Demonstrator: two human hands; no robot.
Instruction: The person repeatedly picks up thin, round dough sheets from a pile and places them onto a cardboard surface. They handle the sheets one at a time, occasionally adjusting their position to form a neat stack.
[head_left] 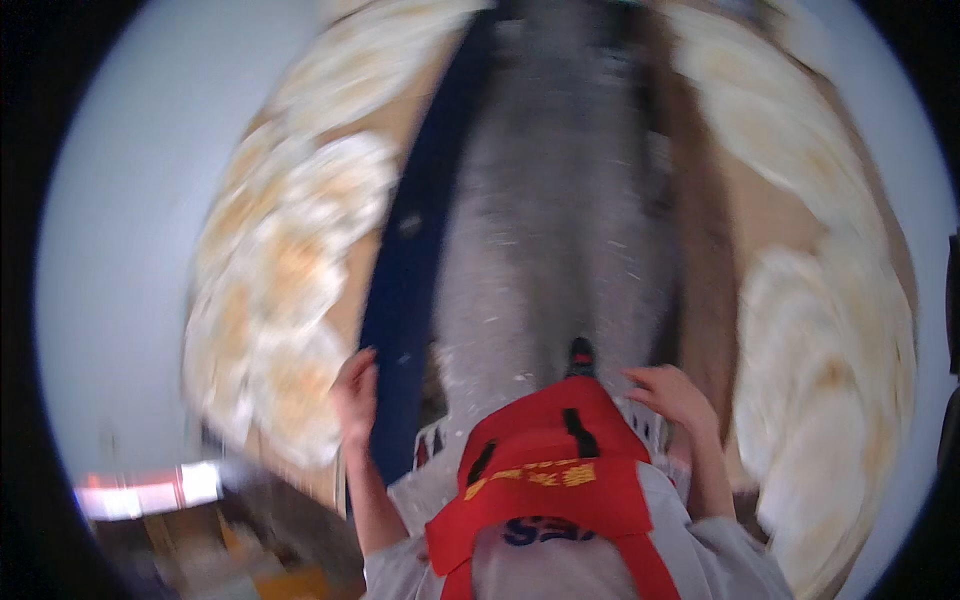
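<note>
My left hand (357,398) hangs beside the edge of the left-hand table, its fingers loosely bent with nothing visible in them. Close to it, thin round flatbreads (300,270), pale with browned patches, overlap on a tan surface. On the other side my right hand (672,394) is held over the walkway with its fingers stretched out and no object in it. More flatbreads (805,370) lie overlapping on the right-hand table, beyond that hand. Neither hand visibly touches the bread. Motion blur softens both hands and the breads.
A grey, speckled floor (540,220) runs between the two tables. A dark blue strip (410,270) borders the left table, and a brown side (705,230) borders the right. My red apron (560,450) and one dark shoe (581,356) show below. Blurred boxes (250,560) stand at lower left.
</note>
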